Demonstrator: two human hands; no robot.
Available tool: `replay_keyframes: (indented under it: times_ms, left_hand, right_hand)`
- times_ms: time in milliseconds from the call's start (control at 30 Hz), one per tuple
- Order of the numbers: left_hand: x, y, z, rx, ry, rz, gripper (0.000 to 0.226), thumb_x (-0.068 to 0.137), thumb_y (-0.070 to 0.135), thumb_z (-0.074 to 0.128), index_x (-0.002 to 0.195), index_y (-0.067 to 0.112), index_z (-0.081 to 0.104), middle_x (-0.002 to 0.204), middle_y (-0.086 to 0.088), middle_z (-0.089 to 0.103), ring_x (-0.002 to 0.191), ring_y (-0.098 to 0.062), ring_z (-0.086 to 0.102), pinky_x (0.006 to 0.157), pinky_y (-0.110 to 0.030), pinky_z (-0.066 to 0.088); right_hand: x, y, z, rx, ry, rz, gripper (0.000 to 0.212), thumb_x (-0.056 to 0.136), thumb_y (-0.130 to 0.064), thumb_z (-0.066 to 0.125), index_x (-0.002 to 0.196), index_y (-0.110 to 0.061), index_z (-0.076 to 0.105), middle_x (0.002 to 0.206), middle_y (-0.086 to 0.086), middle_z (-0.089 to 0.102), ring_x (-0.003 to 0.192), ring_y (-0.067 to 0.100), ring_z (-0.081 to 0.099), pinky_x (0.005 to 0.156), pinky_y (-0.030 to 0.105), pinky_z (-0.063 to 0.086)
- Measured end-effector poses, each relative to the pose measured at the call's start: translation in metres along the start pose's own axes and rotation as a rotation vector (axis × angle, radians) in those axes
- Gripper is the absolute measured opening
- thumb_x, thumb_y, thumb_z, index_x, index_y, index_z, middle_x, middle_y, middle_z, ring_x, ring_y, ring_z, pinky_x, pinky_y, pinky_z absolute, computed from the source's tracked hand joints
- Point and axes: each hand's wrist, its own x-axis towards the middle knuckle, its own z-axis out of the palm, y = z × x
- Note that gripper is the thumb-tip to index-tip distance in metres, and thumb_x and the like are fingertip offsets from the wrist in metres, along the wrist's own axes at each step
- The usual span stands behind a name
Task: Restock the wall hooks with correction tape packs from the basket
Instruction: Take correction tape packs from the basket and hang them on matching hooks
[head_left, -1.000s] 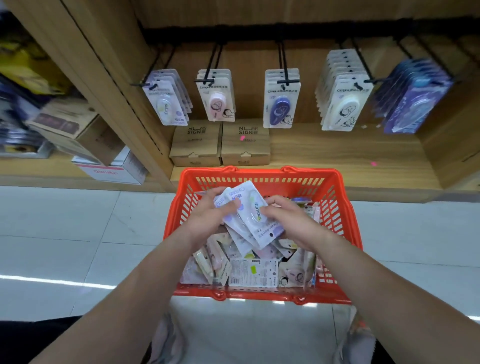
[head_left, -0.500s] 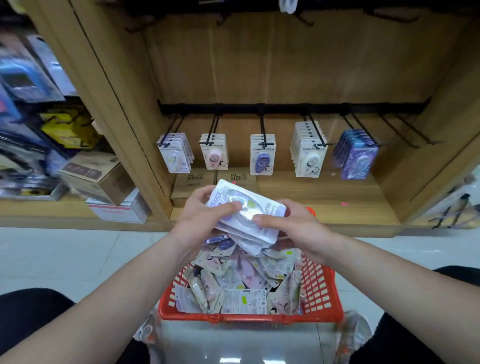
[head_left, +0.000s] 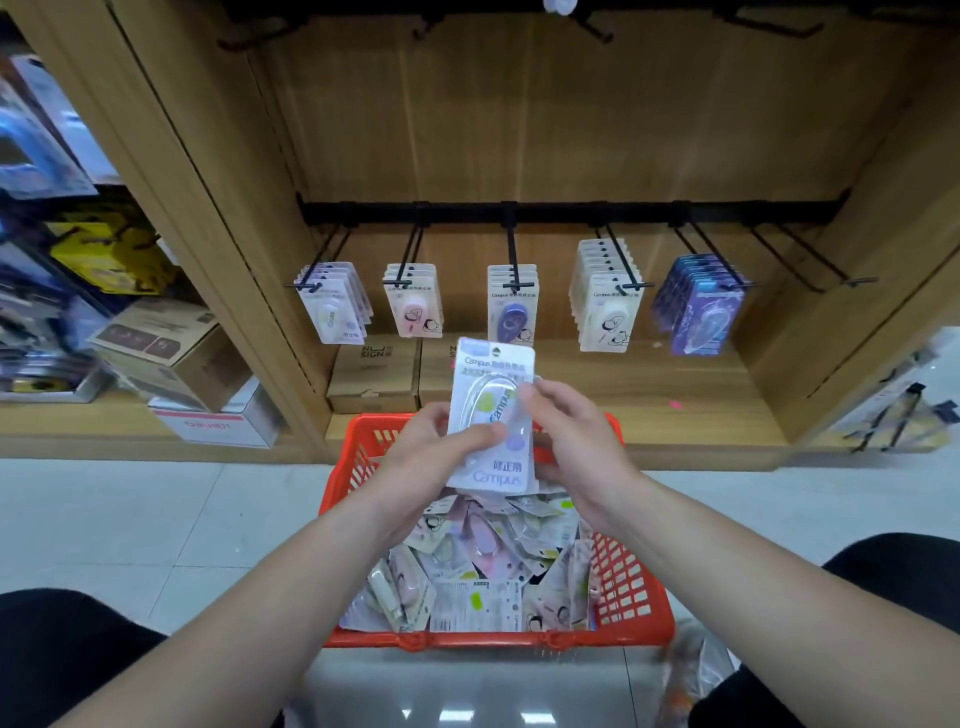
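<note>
I hold a small stack of white Campus correction tape packs (head_left: 493, 415) upright above the red basket (head_left: 631, 587). My left hand (head_left: 431, 452) grips the stack's left side, thumb across its front. My right hand (head_left: 576, 441) pinches its right edge. The basket holds several loose packs (head_left: 467, 571). On the wall behind, a black rail carries five loaded hooks: pale lilac packs (head_left: 332, 306), pink packs (head_left: 414, 299), blue packs (head_left: 511, 306), cream packs (head_left: 605, 296) and dark purple packs (head_left: 698, 306). An empty hook (head_left: 810, 260) juts out at the far right.
Two brown boxes (head_left: 374, 371) sit on the wooden shelf under the hooks. Cardboard boxes (head_left: 171, 353) and other hanging goods fill the bay at the left. More empty hooks (head_left: 592, 26) stick out from a higher rail. The basket stands on a white tiled floor.
Both hands lifted the stack out of the basket and turned it from flat to upright. The view tilted up, revealing more of the wall.
</note>
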Motion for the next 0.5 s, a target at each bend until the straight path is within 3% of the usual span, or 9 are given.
replay_keyframes:
  times_ms: [67, 167, 300, 500]
  left_hand:
    - [0.006, -0.004, 0.001, -0.067, 0.047, 0.018, 0.06, 0.077, 0.031, 0.089, 0.127, 0.019, 0.059, 0.104, -0.005, 0.079, 0.087, -0.025, 0.077, 0.073, -0.041, 0.06]
    - [0.012, -0.007, 0.002, -0.109, 0.039, 0.052, 0.072, 0.072, 0.036, 0.092, 0.132, 0.025, 0.054, 0.111, -0.002, 0.078, 0.1, -0.028, 0.076, 0.093, -0.053, 0.058]
    - [0.016, -0.007, 0.004, -0.095, 0.051, 0.075, 0.072, 0.071, 0.043, 0.086, 0.133, 0.028, 0.053, 0.113, -0.001, 0.077, 0.097, -0.023, 0.077, 0.072, -0.036, 0.06]
    - [0.019, -0.014, 0.005, 0.101, 0.032, 0.154, 0.061, 0.084, 0.033, 0.083, 0.133, 0.031, 0.047, 0.108, 0.015, 0.075, 0.093, -0.002, 0.074, 0.073, -0.021, 0.058]
  right_hand:
    - [-0.001, 0.001, 0.001, -0.034, -0.036, 0.002, 0.016, 0.1, -0.031, 0.065, 0.115, -0.027, 0.067, 0.108, -0.001, 0.077, 0.093, 0.015, 0.076, 0.072, 0.036, 0.061]
    - [0.002, 0.003, 0.001, -0.085, -0.015, -0.04, 0.037, 0.094, -0.033, 0.074, 0.129, -0.024, 0.063, 0.108, 0.003, 0.076, 0.094, 0.018, 0.077, 0.078, 0.043, 0.063]
    - [0.01, 0.0, -0.003, -0.144, 0.01, -0.08, 0.034, 0.094, -0.03, 0.074, 0.126, -0.021, 0.066, 0.106, 0.002, 0.078, 0.091, 0.015, 0.077, 0.066, 0.027, 0.059]
    - [0.023, 0.005, -0.005, -0.185, 0.011, 0.079, 0.038, 0.089, -0.039, 0.078, 0.114, -0.013, 0.066, 0.103, 0.013, 0.076, 0.08, 0.026, 0.078, 0.074, 0.047, 0.064]
